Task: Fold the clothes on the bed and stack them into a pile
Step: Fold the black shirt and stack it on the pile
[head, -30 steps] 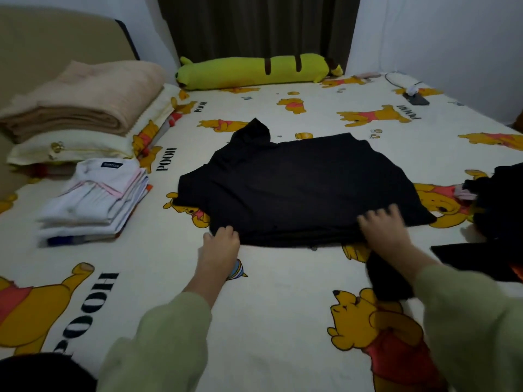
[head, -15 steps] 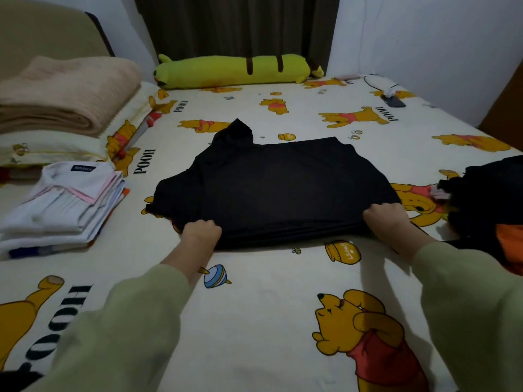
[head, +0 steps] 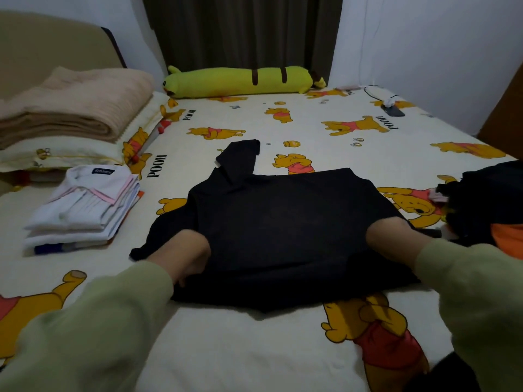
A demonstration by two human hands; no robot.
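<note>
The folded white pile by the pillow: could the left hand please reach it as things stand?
Probably yes: the white pile lies on the left hand's side over bare sheet, but that hand is gripping the black shirt.

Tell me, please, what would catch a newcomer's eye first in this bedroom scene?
Most striking is the black shirt spread in the middle of the bed, with the left hand and right hand each holding its near edge. To the left lies a pile of folded white clothes, and a long yellow plush pillow rests along the far edge by the curtain.
</note>
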